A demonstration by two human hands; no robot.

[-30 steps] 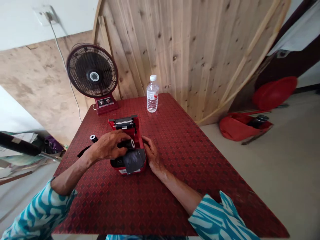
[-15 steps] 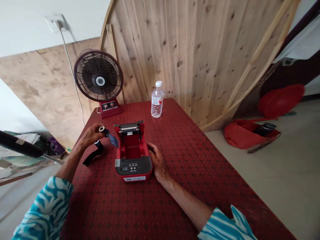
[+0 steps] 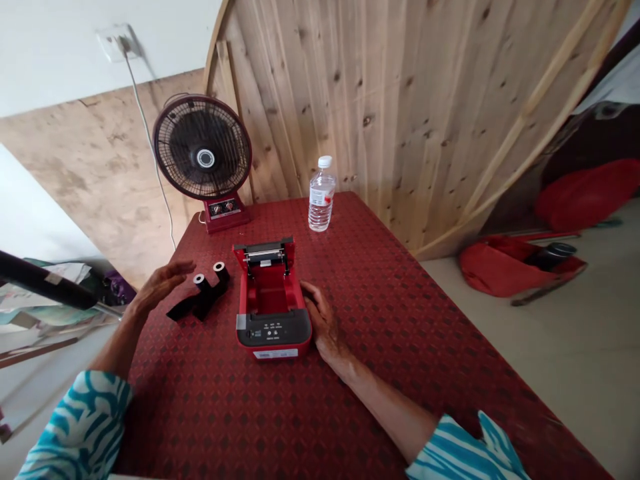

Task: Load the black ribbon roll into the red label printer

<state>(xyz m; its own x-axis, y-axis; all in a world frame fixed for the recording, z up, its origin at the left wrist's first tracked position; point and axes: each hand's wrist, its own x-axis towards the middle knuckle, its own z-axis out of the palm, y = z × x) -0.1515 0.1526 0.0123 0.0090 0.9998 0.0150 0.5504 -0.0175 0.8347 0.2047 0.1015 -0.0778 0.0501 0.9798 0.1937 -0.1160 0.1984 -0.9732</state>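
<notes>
A small red printer (image 3: 271, 303) with a dark front panel sits on the red patterned table (image 3: 310, 407), its lid raised and its paper bay bare. My right hand (image 3: 320, 319) rests against the printer's right side, fingers laid flat on it. Two black rolls with white cores (image 3: 205, 290) lie side by side to the left of the printer. My left hand (image 3: 159, 285) hovers just left of those rolls, fingers spread, holding nothing.
A red desk fan (image 3: 203, 150) stands at the table's far left and a clear water bottle (image 3: 321, 195) at the far middle. Wooden panels lean behind. A red bag (image 3: 505, 267) lies on the floor to the right; clutter sits to the left.
My left hand lifted a black roll out of the printer, carried it left and set it down beside the other roll, then let go. The right hand stayed on the printer.
</notes>
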